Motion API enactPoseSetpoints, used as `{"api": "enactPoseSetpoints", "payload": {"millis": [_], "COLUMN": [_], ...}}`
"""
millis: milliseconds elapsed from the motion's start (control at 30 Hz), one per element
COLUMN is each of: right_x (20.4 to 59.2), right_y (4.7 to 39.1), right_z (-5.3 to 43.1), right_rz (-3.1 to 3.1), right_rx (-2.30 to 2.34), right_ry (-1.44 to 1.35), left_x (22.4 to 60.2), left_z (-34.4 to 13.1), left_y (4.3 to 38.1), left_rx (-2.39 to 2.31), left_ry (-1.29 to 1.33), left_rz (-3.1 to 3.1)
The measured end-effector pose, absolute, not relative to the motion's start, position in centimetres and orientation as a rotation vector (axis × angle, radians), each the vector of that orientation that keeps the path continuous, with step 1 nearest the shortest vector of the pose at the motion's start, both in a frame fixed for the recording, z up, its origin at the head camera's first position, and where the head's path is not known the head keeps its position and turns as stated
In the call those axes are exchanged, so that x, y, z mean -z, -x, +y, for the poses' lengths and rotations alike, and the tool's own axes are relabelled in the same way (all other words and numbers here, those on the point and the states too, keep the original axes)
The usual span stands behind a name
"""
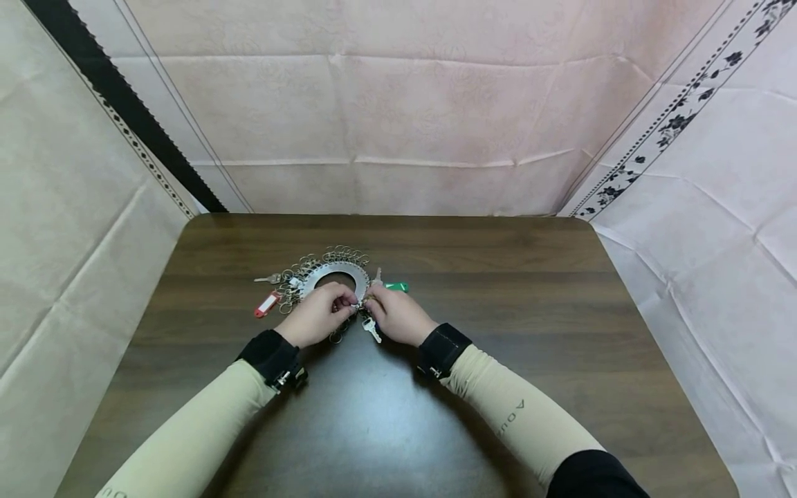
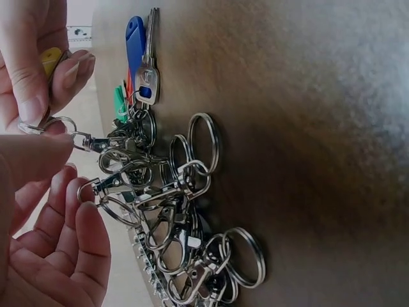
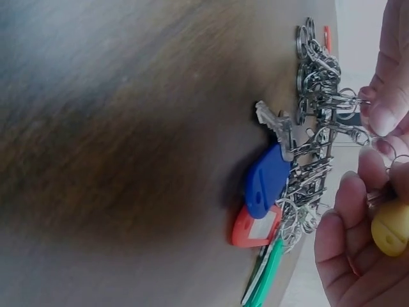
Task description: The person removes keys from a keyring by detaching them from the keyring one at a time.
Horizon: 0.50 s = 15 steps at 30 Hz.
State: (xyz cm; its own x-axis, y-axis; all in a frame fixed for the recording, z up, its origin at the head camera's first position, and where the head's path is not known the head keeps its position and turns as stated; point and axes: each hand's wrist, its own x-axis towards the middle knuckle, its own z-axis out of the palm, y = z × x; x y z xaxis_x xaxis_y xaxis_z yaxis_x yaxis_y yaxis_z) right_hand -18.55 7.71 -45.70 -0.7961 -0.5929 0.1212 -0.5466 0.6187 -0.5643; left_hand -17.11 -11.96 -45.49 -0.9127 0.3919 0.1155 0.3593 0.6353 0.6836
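A silver ring-shaped holder (image 1: pixel 308 282) lies on the table, hung all round with swivel clasps and split rings (image 2: pixel 204 142). At its near right side my left hand (image 1: pixel 319 312) pinches the end of one swivel clasp (image 2: pixel 97 144) between thumb and finger. My right hand (image 1: pixel 398 317) holds a yellow key tag (image 3: pixel 388 229) and its split ring, which meets that clasp; fingers hide part of the joint. Beside the right hand hang a blue key tag (image 3: pixel 267 182) with its key (image 3: pixel 276 128), a red tag (image 3: pixel 257 227) and a green tag (image 3: pixel 265 275).
Left of the holder lie another red tag (image 1: pixel 267 304) and a key (image 1: pixel 269 279). The brown wooden table (image 1: pixel 498 277) has rounded far corners, with pale patterned cloth (image 1: pixel 405 124) hanging behind it and at both sides.
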Motion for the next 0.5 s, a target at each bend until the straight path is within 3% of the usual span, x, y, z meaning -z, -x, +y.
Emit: {"api": "enactPoseSetpoints", "payload": {"millis": [500], "right_x": [45.57], "right_y": [18.02], "right_z": [7.82], "right_rz": [2.746], "right_rx": [0.985], "right_ry": [0.929], "left_x": [46.07], "left_z": [-11.74], "left_y": [16.81], "left_rx": [-1.132], "left_ry": [-0.605], "left_rz": [2.833]}}
